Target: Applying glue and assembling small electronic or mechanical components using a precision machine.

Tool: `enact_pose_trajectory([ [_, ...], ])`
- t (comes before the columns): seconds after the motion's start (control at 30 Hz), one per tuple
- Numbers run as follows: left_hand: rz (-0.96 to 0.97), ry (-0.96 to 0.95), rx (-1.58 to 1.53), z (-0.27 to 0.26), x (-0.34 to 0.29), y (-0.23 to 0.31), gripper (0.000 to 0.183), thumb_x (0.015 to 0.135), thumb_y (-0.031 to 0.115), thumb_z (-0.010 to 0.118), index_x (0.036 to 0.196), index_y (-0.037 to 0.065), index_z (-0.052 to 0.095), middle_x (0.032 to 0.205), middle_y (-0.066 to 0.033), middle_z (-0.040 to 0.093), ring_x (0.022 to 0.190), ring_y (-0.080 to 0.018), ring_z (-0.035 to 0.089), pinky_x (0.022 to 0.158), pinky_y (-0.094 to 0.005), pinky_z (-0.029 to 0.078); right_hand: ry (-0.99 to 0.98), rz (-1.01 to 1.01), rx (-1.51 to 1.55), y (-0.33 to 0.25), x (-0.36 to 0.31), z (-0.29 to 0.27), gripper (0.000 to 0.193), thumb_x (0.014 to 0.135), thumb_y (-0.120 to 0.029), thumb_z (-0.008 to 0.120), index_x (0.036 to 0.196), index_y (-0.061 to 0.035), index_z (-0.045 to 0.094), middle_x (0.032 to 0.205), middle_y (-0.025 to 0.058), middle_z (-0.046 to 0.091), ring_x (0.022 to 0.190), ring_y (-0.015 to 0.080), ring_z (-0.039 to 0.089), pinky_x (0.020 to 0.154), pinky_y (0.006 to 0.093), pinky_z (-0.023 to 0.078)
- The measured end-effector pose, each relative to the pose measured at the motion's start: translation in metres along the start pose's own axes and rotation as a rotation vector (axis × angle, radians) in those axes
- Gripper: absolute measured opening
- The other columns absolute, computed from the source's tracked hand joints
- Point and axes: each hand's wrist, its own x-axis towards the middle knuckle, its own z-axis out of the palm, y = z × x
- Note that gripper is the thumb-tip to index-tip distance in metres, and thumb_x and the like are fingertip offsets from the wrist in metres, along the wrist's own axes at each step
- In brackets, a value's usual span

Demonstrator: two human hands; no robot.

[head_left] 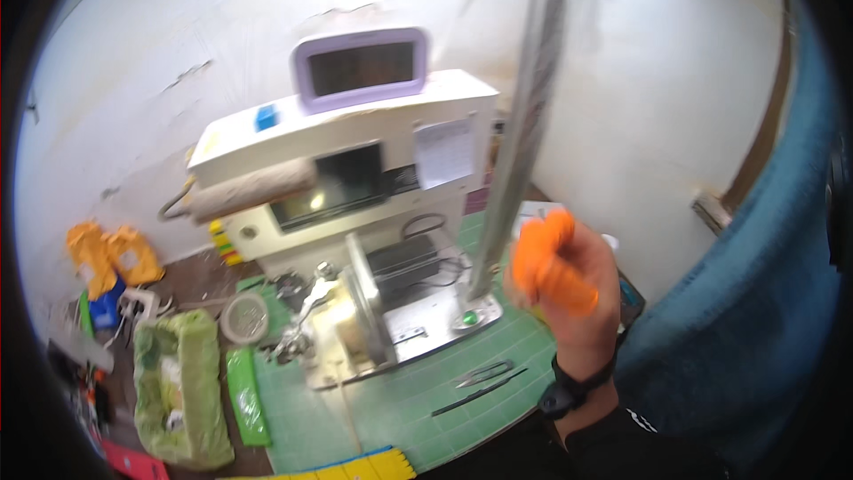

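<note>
My right hand (573, 289) is raised at the right, just beside a grey metal post (524, 116). Orange finger covers (553, 262) sit on its fingertips, and a black watch (569, 387) is on the wrist. The fingers are curled together, and whatever may be between them is hidden. Lower down, thread snips (484, 373) and a thin black rod (480, 393) lie on a green mat (409, 422). My left hand is out of the picture.
A white machine (342, 142) with a dark screen stands ahead, a purple-framed display (362, 67) on top. Before it is a metal fixture with a pale wheel (351, 324). At left are a bag-lined bin (218, 391), a green packet (246, 396) and a round dish (244, 318). Yellow strips (373, 467) lie nearest.
</note>
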Motion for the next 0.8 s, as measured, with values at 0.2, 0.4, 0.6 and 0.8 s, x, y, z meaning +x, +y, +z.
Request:
enact_pose_trajectory([
  [0.2, -0.204, 0.086, 0.293, 0.022, -0.001, -0.012, 0.031, 0.095, 0.015, 0.073, 0.122, 0.001, 0.071, 0.122, -0.0207, 0.068, 0.099, -0.0309, 0.067, 0.083, -0.0385, 0.054, -0.449, 0.321, -0.085, 0.046, -0.088, 0.064, 0.035, 0.085, -0.028, 0.086, 0.089, -0.0011, 0.064, 0.086, 0.0144, 0.069, 0.066, 0.0229, 0.063, 0.059, 0.0363, 0.050],
  [0.4, -0.038, -0.040, 0.171, 0.043, -0.012, -0.035, 0.023, 0.098, 0.017, 0.072, 0.114, 0.003, 0.063, 0.124, -0.0171, 0.065, 0.105, -0.0376, 0.065, 0.093, -0.0461, 0.051, -0.532, 0.487, -0.283, 0.029, -0.111, 0.081, 0.052, 0.081, -0.035, 0.084, 0.113, 0.0050, 0.072, 0.102, 0.0132, 0.072, 0.093, 0.0276, 0.069, 0.087, 0.0366, 0.052],
  [0.6, -0.183, -0.049, -0.166, 0.026, -0.009, -0.017, 0.015, 0.099, 0.014, 0.070, 0.105, 0.003, 0.061, 0.111, -0.0152, 0.066, 0.098, -0.0370, 0.065, 0.087, -0.0434, 0.051, -0.619, 0.360, -0.393, 0.023, -0.108, 0.080, 0.051, 0.081, -0.036, 0.083, 0.110, 0.0050, 0.072, 0.092, 0.0172, 0.071, 0.080, 0.0333, 0.069, 0.076, 0.0373, 0.053],
  [0.8, -0.192, 0.029, 0.378, 0.038, -0.014, -0.036, 0.019, 0.093, 0.008, 0.072, 0.110, 0.000, 0.069, 0.088, -0.0095, 0.058, 0.074, -0.0290, 0.060, 0.068, -0.0384, 0.049, -0.890, -0.204, -0.195, -0.012, -0.069, 0.098, 0.018, 0.085, -0.019, 0.084, 0.091, -0.0052, 0.073, 0.091, 0.0075, 0.074, 0.072, 0.0203, 0.067, 0.065, 0.0353, 0.053],
])
